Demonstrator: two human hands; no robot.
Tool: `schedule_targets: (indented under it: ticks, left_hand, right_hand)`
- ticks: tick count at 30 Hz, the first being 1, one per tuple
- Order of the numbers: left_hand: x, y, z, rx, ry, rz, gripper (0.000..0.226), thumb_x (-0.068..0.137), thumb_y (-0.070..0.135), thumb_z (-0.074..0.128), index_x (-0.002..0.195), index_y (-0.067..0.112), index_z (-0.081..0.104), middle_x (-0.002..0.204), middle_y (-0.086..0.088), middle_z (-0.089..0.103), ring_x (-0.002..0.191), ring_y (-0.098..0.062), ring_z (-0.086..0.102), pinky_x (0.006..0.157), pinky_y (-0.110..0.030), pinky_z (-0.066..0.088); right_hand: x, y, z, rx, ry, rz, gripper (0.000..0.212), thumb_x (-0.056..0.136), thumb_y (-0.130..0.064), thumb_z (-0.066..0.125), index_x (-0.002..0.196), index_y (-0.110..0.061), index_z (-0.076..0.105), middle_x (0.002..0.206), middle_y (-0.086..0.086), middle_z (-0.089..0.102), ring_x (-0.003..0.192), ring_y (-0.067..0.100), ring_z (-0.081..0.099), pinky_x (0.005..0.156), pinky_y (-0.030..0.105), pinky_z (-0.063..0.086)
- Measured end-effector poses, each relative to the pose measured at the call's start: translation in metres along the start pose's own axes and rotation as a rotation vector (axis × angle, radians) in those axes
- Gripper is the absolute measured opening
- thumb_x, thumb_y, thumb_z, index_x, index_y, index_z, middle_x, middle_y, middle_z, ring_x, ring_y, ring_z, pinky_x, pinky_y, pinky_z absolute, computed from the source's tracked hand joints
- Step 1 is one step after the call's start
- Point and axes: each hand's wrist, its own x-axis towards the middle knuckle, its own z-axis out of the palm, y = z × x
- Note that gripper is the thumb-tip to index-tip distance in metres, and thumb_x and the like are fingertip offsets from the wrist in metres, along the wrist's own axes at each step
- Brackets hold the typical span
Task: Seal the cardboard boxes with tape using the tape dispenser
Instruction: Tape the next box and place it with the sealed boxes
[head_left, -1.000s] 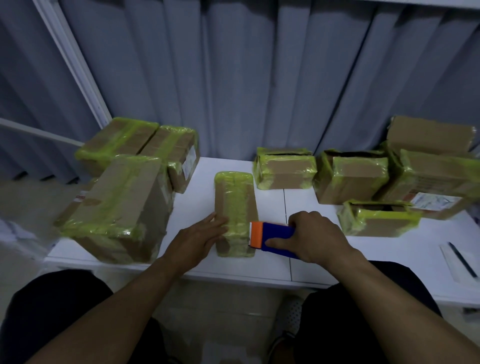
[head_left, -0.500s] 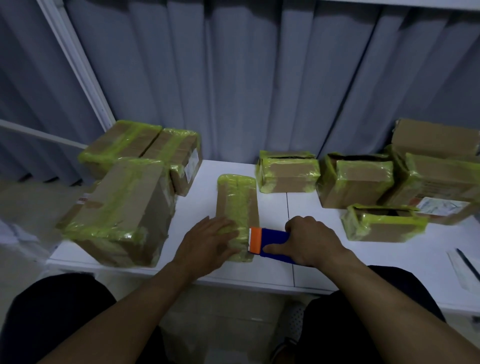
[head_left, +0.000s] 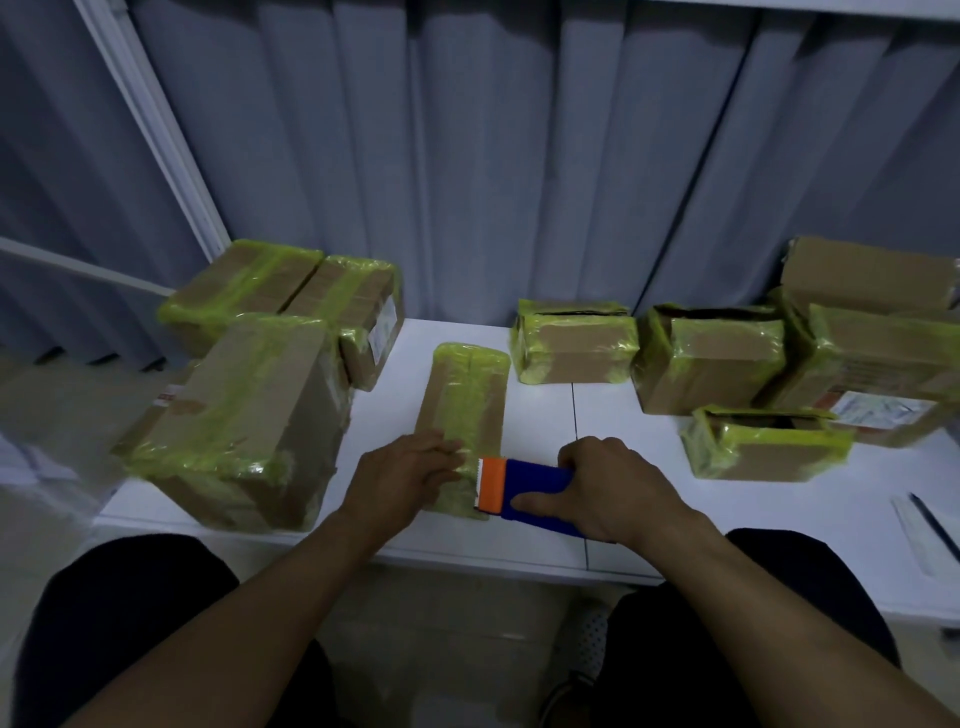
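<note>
A long flat cardboard box (head_left: 464, 395) wrapped in yellow-green tape lies lengthwise on the white table (head_left: 540, 540), in the middle. My left hand (head_left: 402, 475) rests flat on the box's near end, fingers straight. My right hand (head_left: 605, 488) grips the blue tape dispenser (head_left: 524, 488), whose orange toothed head touches the box's near right edge, right beside my left fingertips.
A big taped box (head_left: 244, 421) stands at the left, with two more (head_left: 291, 291) behind it. At the back right sit several taped boxes (head_left: 574, 348), some with open tops (head_left: 763, 441). Papers and a pen (head_left: 930, 519) lie at the far right. A curtain hangs behind.
My left hand slid from the box's left side onto its near end. The dispenser and my right hand stayed at the box's near right edge.
</note>
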Motion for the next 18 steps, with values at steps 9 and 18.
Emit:
schedule_targets:
  ticks: [9, 18]
  left_hand:
    - [-0.016, 0.013, -0.026, 0.120, -0.105, -0.056, 0.042, 0.093, 0.027, 0.064, 0.135, 0.023, 0.059, 0.144, -0.009, 0.053, 0.129, -0.031, 0.054, 0.102, -0.048, 0.049]
    - [-0.020, 0.006, -0.004, 0.170, -0.181, -0.183, 0.056, 0.088, 0.069, 0.051, 0.135, 0.038, 0.050, 0.146, 0.000, 0.049, 0.133, -0.023, 0.050, 0.116, -0.043, 0.028]
  right_hand:
    - [0.000, 0.007, -0.001, -0.023, 0.007, 0.029, 0.064, 0.071, -0.082, 0.069, 0.092, -0.022, 0.061, 0.086, -0.005, 0.061, 0.076, 0.013, 0.063, 0.062, 0.026, 0.050]
    - [0.014, 0.008, 0.011, -0.048, 0.001, 0.048, 0.067, 0.072, -0.084, 0.066, 0.093, -0.020, 0.060, 0.087, -0.003, 0.061, 0.077, 0.016, 0.063, 0.063, 0.028, 0.049]
